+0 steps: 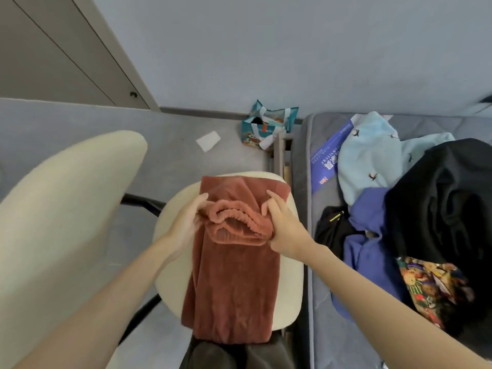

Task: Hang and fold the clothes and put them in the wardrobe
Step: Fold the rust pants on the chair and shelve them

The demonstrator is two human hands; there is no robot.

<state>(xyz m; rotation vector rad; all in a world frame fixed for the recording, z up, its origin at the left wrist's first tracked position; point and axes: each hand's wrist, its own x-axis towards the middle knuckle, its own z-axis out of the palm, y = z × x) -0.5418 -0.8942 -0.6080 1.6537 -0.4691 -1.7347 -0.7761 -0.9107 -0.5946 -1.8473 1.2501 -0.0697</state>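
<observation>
Rust-red corduroy trousers [234,275] lie lengthwise on the cream seat of a chair [170,262], folded over at the elastic waistband [234,214]. My left hand [186,222] grips the left end of the waistband. My right hand [282,227] pinches its right end, fingers curled into the cloth. The trouser legs hang over the seat's near edge.
The chair's cream backrest [66,209] rises at left. On the grey mattress [332,342] at right lie a light blue garment [372,155], a blue one [370,241], a black one [447,195], a patterned cloth [436,288] and a blue booklet [330,155]. A teal bag [266,126] and white paper [208,141] sit on the floor. Grey door [53,49] far left.
</observation>
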